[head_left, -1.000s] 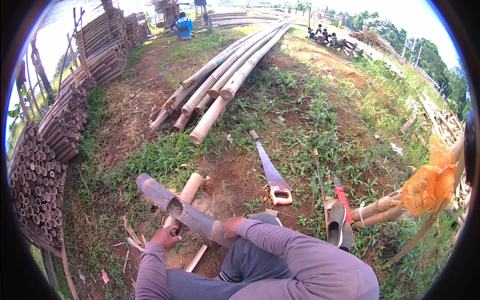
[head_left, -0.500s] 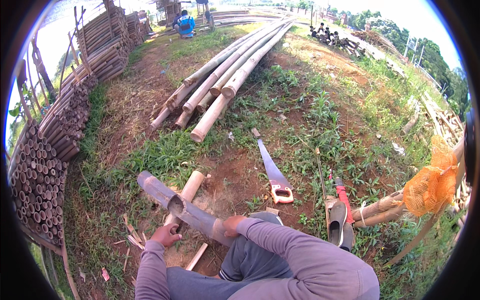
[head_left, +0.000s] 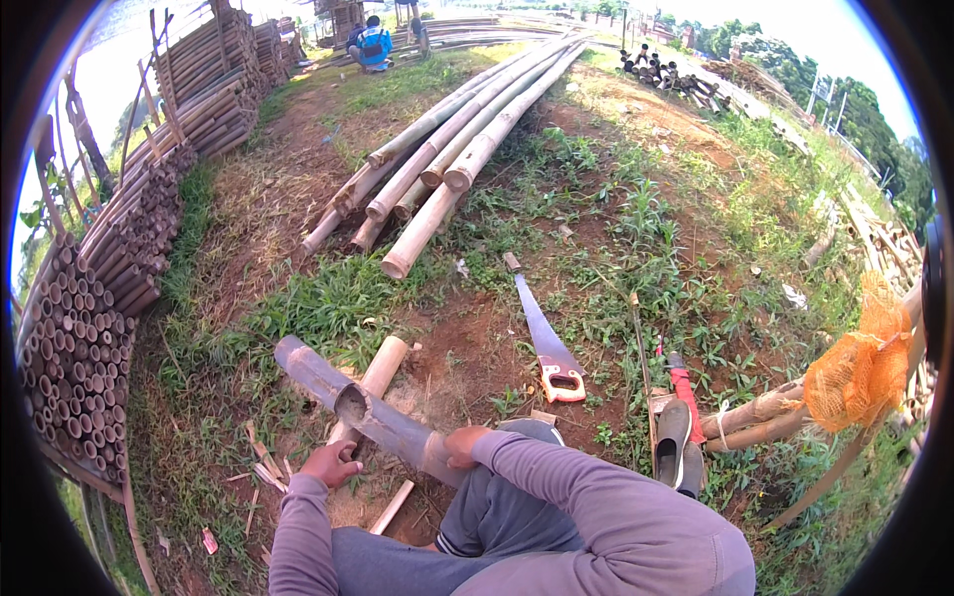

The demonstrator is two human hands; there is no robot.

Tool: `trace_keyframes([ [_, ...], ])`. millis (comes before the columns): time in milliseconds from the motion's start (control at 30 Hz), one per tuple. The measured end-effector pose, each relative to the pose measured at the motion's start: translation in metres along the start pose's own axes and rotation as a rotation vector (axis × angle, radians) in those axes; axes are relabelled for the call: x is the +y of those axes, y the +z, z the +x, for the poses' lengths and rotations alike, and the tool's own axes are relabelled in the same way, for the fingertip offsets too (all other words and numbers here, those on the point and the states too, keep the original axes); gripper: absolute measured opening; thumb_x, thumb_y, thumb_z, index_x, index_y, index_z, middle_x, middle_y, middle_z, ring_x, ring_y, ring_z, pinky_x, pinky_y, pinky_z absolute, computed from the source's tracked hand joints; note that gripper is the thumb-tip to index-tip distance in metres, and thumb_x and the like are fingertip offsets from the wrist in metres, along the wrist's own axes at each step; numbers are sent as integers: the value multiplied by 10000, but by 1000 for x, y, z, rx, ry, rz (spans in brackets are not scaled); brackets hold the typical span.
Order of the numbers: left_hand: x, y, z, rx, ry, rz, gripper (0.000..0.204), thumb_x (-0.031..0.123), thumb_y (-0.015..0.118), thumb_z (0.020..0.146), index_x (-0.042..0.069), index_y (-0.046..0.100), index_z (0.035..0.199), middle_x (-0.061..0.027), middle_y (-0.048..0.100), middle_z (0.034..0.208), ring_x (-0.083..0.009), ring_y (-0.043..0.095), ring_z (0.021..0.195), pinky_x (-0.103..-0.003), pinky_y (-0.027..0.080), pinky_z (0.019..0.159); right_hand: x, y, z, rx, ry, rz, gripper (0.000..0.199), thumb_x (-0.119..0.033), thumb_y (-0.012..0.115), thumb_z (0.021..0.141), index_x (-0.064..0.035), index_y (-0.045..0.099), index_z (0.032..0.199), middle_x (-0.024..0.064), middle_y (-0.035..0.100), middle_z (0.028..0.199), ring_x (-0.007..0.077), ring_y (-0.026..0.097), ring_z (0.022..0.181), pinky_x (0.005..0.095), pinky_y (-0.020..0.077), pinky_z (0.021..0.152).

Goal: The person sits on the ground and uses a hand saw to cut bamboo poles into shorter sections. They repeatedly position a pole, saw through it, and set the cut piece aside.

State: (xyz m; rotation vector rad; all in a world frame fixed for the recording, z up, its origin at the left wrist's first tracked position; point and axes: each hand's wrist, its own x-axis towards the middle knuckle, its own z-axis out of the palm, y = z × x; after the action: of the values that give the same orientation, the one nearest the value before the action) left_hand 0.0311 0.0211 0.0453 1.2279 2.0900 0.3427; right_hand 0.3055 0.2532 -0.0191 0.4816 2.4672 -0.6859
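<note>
A dark bamboo pole (head_left: 397, 432) with a cut notch lies slanting across a paler bamboo piece (head_left: 383, 368) on the ground. My right hand (head_left: 463, 447) grips the dark pole at its near end, beside my knee. Left of the pole, my left hand (head_left: 333, 464) is closed with curled fingers, close to the lower end of the paler piece; whatever it may hold is hidden. Pale sawdust and a split bamboo strip (head_left: 392, 508) lie below the pole. To the right, a handsaw (head_left: 549, 343) rests on the soil, its handle toward me.
Long bamboo poles (head_left: 437, 179) lie ahead. Stacked bamboo (head_left: 75, 368) rises at the left. Shoes (head_left: 674, 437), a red-handled tool (head_left: 684, 392) and an orange net (head_left: 860, 358) over a bamboo frame are at the right. A person in blue (head_left: 374, 48) crouches far off.
The view has shifted very slightly. Both hands, the bamboo and the saw keep their places.
</note>
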Motion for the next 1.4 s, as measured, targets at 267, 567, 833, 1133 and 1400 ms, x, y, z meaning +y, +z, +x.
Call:
trace_keyframes([
  [267, -6, 2, 2, 16, 15, 0, 702, 365, 871, 886, 26, 657, 1463, -157, 785, 1143, -312, 754, 1043, -416, 583, 957, -4, -5, -3, -23, -4, -7, 494, -398, 770, 943, -1, 787, 1235, 242, 763, 1288, 412, 722, 1238, 498, 568, 1051],
  [567, -6, 1, 3, -8, -5, -9, 720, 404, 862, 890, 44, 647, 1476, -158, 785, 1184, -316, 749, 1086, -418, 576, 978, -2, -5, -2, -37, 5, -2, 495, -367, 754, 936, 6, 773, 1261, 248, 756, 1303, 417, 717, 1245, 504, 567, 1055],
  [833, -6, 4, 4, 16, 12, -1, 695, 384, 862, 897, 39, 656, 1464, -147, 787, 1129, -305, 753, 1026, -415, 586, 943, 3, 0, -2, -13, -37, -9, 508, -411, 718, 972, 22, 770, 1231, 271, 758, 1261, 440, 720, 1221, 516, 571, 1041],
  [1133, 5, -4, -3, 8, -2, -15, 688, 383, 854, 911, 38, 653, 1472, -140, 793, 1126, -301, 758, 1023, -410, 589, 935, -2, -6, -7, -16, -31, -17, 510, -426, 713, 985, 13, 766, 1238, 270, 754, 1273, 440, 716, 1229, 515, 568, 1051],
  [1400, -1, -2, -1, 0, -7, -40, 715, 378, 850, 911, 12, 634, 1487, -153, 788, 1135, -293, 753, 1033, -406, 584, 948, -3, -8, -7, -30, -35, -29, 521, -434, 705, 984, 18, 761, 1236, 275, 754, 1266, 444, 715, 1230, 519, 569, 1046],
])
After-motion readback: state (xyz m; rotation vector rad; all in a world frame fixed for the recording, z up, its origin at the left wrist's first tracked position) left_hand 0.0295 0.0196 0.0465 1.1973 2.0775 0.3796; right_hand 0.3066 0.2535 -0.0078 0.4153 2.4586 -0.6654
